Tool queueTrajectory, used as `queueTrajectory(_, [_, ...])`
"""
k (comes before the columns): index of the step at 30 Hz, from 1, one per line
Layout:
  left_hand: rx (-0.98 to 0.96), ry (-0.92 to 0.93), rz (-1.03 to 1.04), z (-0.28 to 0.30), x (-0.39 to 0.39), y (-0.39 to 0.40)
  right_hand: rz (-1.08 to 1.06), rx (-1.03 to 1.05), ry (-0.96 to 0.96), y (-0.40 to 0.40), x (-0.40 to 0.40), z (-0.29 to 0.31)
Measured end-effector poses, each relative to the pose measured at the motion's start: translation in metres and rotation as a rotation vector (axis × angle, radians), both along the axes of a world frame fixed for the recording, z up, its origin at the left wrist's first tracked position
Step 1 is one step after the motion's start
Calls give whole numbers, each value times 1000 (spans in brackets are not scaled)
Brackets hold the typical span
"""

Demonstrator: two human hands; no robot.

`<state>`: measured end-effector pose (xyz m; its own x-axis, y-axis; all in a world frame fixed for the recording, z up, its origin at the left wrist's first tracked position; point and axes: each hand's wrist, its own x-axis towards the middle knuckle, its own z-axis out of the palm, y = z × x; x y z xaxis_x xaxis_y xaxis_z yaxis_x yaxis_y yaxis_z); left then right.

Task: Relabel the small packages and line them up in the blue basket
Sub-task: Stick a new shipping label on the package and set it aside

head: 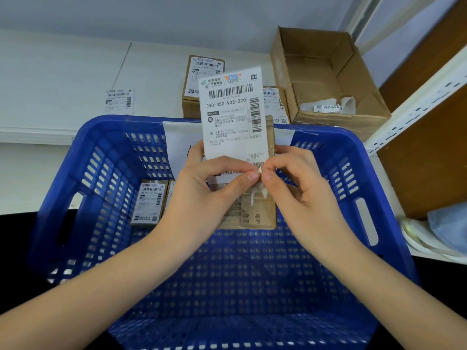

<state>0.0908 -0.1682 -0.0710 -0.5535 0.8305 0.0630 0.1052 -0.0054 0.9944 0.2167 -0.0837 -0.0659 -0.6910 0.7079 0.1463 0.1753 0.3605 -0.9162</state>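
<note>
Over the blue plastic basket point(75, 173) I hold a small brown cardboard package point(255, 210). My left hand point(202, 193) and right hand point(300, 183) pinch the white shipping label point(232, 117) at its lower edge, probably peeling its backing. 1 labelled package point(149, 202) lies by the basket's far-left wall.

White table point(63, 72): blue basket point(386, 188), 2 labelled packages point(199, 79), open carton point(328, 79), loose label point(119, 100).

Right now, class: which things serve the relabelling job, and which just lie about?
Job: held package, shipping label, blue basket, labelled package in basket, left hand, right hand.
Lying about: open cardboard box, white shelf upright.
</note>
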Motion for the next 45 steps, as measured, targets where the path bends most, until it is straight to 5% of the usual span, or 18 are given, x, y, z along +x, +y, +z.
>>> queueTrajectory(45, [-37,-39,-13,5,6,-1,-104,-35,9,-6,0,-4])
